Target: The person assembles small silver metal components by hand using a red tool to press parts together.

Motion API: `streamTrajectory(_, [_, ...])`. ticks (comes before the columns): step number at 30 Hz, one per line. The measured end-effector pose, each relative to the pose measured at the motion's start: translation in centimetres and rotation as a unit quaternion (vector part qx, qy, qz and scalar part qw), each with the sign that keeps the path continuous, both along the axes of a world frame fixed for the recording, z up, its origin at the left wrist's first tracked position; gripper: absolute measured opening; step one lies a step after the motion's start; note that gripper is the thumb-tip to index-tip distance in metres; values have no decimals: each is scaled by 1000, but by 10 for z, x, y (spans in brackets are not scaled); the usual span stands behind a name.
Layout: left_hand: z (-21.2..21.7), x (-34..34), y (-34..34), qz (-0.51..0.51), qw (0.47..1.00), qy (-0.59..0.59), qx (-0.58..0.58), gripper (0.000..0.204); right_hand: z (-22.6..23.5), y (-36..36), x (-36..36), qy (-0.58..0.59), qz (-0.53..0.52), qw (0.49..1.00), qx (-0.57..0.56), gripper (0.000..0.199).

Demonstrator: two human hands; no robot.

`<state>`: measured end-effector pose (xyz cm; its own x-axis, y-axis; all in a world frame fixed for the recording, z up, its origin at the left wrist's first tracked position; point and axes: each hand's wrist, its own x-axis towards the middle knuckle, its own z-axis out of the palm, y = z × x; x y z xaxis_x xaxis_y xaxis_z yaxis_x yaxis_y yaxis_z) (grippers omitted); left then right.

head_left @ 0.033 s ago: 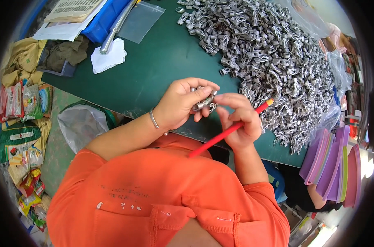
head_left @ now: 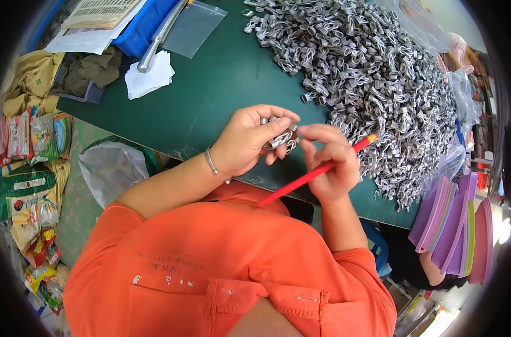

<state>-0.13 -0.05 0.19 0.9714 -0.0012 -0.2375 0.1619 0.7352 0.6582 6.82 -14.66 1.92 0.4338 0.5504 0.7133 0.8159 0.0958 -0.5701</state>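
"Left hand [head_left: 243,137] first: what's it doing?"

"Curled, with a small bunch of grey metal loop fittings [head_left: 282,137] held between thumb and fingers, over the near part of the green counter [head_left: 238,84]."

"And the right hand [head_left: 337,163]?"

"It grips a red pencil [head_left: 306,178] slantwise among its bent fingers, yellow end toward the heap. Thumb and forefinger stand a little apart, just beside the bunch; I can't tell whether they touch it."

"Which heap?"

"That heap of fittings [head_left: 373,90], spread over the counter's right side. They look like the ones in the left hand: bent loops, many with a ribbed collar."

"How would one handle?"

"Stiff and hardly fragile, I'd judge. Light singly, though a handful would gain weight. Smooth metal could slip between the fingertips, and the loops might hook into each other."

"So where should I take hold?"

"Around the ribbed collar, thumb against forefinger. It seems broader than the loop, and the ridges should give some bite. If one snags, ease it free rather than tug."
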Motion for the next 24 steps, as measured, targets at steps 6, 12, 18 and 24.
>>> streamTrajectory(6, [-9, 3, -1, 9, 1000, -14, 23, 19, 10, 12, 1, -51, 45, 992, -105, 29])
streamTrajectory(12, [-4, -1, -1, -17, 1000, 15, -20, 17, -1, 15, 1, 51, -10, 999, 2, 28])
streamTrajectory(18, [-3, -1, -4, 15, 997, -47, 56, 16, -5, 10, 3, 68, 18, 997, 27, 30])
streamTrajectory(24, [-1, -4, -5, 77, 979, -96, 165, 13, -5, 8, 5, 51, 36, 998, 31, 31])
